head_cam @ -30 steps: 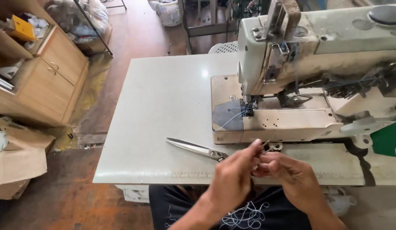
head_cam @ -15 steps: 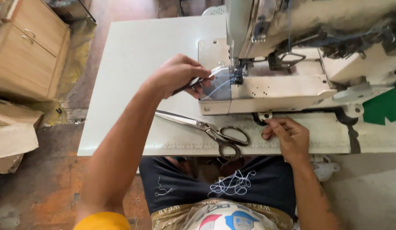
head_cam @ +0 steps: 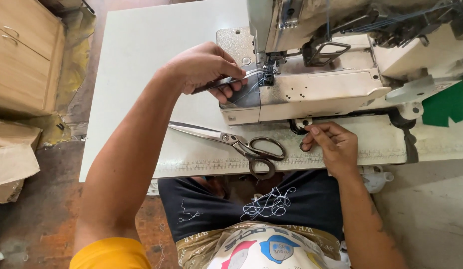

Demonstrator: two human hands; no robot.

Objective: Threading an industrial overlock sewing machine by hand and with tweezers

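Steel tweezers — thin, stiff, slippery, light — sit pinched between the left hand fingers at mid-shaft, tips at the sewing machine needle. Right hand fingers curl, resting on the surface near the scissors.
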